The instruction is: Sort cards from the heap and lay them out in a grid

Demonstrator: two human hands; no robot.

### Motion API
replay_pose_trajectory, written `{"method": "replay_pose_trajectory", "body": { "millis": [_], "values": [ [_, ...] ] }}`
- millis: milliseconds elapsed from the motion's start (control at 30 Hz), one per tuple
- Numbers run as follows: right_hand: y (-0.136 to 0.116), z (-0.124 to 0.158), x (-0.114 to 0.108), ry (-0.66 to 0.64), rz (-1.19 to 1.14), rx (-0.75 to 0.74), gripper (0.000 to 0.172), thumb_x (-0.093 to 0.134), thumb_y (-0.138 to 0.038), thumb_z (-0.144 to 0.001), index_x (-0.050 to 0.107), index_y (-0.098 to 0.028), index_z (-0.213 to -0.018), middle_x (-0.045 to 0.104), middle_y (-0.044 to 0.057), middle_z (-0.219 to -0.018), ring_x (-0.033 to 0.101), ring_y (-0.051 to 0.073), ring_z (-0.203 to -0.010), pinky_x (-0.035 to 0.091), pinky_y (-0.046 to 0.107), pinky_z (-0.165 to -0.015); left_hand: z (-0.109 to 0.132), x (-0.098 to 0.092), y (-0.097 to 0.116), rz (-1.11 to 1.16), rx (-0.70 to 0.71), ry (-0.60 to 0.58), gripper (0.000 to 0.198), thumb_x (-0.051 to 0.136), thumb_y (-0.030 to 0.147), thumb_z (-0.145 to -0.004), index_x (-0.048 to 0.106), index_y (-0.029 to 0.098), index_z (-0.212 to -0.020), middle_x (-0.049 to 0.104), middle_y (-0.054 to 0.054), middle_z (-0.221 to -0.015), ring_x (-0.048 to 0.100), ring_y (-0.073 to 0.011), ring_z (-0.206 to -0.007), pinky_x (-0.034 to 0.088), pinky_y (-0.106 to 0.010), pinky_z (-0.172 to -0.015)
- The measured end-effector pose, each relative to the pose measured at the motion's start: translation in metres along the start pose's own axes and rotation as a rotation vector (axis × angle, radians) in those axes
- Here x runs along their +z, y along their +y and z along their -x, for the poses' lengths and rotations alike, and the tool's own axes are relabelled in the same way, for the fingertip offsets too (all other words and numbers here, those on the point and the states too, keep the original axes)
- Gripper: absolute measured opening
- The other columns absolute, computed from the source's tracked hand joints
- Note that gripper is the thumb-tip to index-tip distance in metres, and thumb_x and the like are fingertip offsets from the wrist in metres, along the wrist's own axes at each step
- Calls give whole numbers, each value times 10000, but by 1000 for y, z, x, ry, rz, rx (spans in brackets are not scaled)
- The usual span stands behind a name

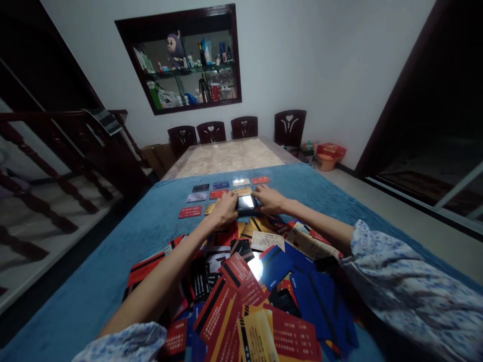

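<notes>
Between my hands is a dark, glossy card with a bright patch of glare on it. My left hand grips its left edge, with the fingers curled. At the opposite edge, my right hand has its fingers bent against the card. Beyond and to the left lie cards spaced out in rows, among them a red card, a silvery card and a blue card. Nearer to me, under my forearms, spreads a heap of loose cards in red, blue, black and yellow, many overlapping.
A blue cloth covers the near part of the long table. Dark chairs stand around its far end. A wall niche holds bottles and a plush toy. A wooden railing runs along the left.
</notes>
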State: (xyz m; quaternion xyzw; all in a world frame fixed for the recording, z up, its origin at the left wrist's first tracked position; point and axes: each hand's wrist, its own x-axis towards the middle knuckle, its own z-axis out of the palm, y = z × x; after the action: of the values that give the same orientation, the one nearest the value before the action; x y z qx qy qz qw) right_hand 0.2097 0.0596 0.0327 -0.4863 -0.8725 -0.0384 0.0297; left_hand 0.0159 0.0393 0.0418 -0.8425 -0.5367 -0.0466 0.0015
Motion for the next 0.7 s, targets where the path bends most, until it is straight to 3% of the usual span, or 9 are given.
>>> {"method": "replay_pose_trajectory", "body": {
  "millis": [333, 700],
  "values": [
    [2, -21, 10, -79, -32, 29, 432, 676, -265, -756, 652, -137, -1168, 626, 187, -1182, 573, 315, -1114, 510, 334, -802, -26, 25, -17, 8, 45, -19, 335, 593, 64, -740, 636, 81, -1072, 607, -192, -1192, 584, -290, -1131, 476, -347, -956],
    [10, -27, 11, -170, -83, 1, 374, 709, -308, -758, 705, -143, -1094, 659, 140, -1151, 647, 246, -988, 493, 262, -809, -29, 19, -14, -87, 42, -154, 263, 599, 119, -763, 693, 133, -1008, 656, -189, -1176, 617, -332, -1117, 509, -394, -908]
  ]
}}
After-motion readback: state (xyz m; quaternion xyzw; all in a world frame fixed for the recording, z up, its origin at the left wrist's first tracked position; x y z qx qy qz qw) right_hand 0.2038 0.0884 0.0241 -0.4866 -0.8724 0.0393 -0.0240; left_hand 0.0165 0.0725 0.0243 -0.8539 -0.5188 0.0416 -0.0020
